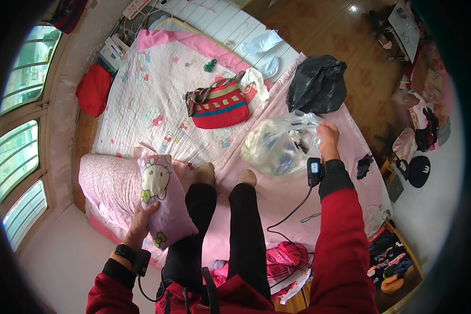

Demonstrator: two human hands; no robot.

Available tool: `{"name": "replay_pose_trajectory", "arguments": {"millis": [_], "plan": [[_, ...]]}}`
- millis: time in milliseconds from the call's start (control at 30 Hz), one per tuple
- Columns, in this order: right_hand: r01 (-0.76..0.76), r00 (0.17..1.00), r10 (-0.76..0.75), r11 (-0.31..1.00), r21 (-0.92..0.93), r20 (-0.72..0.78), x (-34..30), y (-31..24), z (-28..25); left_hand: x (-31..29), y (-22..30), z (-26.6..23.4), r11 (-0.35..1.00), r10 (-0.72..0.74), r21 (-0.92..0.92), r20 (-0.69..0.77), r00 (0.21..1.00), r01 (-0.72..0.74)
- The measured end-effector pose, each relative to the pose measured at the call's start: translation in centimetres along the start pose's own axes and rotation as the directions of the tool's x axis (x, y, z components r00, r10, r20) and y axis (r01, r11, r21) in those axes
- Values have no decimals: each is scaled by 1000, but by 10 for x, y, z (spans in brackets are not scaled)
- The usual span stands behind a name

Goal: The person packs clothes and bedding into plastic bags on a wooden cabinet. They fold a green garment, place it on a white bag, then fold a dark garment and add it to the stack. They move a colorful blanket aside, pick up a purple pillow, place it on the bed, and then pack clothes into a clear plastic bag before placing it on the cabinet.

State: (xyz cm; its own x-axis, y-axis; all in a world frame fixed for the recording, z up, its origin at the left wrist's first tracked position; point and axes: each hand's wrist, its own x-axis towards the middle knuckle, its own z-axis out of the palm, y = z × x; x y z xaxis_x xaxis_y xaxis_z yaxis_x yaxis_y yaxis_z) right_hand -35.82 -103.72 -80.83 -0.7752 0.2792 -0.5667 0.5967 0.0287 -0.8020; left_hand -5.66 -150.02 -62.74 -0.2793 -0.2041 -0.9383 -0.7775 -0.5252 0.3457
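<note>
The left hand (pixel 139 224) closes on the near-left edge of a small purple cushion (pixel 168 205), thumb on its front and the other fingers mostly hidden, holding it tilted beside a rolled pink quilt (pixel 103 180) at the left of the bed. To the right, the right hand (pixel 327 140) closes on the top of a clear plastic bag (pixel 277 157), its contents too blurred to name for certain. A black bag (pixel 317 83) sits just beyond it, with a red striped handbag (pixel 221 111) farther left.
</note>
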Motion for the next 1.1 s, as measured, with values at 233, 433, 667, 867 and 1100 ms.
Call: {"name": "replay_pose_trajectory", "arguments": {"millis": [233, 433, 667, 867, 1100], "plan": [[-10, 988, 6, 1000, -24, -152, 5, 3, 25, 6, -9, -6, 999, -46, -5, -67, 997, 46], [-130, 978, 160, 969, 211, -131, -10, -4, 19, 5, -11, -14, 996, -74, -48, -62, 995, 71], [-255, 963, 265, 956, 145, -55, -52, -8, -34, -17, -2, -13, 995, -67, -75, -19, 998, 65], [-330, 939, 340, 934, 140, -54, -121, -34, -64, -59, 22, -3, 997, 55, -55, 17, 998, -54], [-365, 917, 389, 907, 211, -85, -191, -50, -87, -106, 57, -12, 997, 51, -51, 39, 998, -49]]}}
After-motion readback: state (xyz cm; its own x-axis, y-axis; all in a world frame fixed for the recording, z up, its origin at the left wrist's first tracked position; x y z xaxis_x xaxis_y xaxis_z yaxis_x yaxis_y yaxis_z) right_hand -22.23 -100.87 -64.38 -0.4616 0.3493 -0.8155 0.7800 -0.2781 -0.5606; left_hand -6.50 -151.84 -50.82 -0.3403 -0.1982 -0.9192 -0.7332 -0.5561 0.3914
